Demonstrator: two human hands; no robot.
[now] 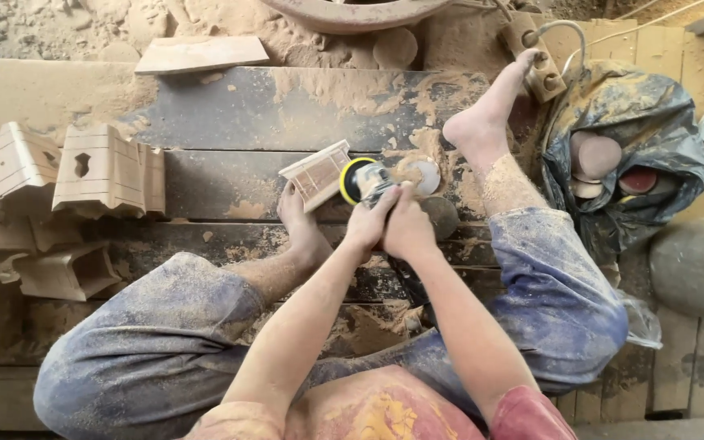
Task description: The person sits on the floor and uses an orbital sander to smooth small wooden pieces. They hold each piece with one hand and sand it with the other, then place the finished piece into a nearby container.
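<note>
Both hands, left hand (372,222) and right hand (407,228), grip tight around the sander (366,181); disc against wooden block (317,174).

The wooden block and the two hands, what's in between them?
In the head view, a power sander with a yellow-rimmed disc sits between the wooden block and the left hand and right hand, which grip it.

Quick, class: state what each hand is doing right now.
Left hand: closed on the sander.
Right hand: closed on the same sander, beside the left.
</note>
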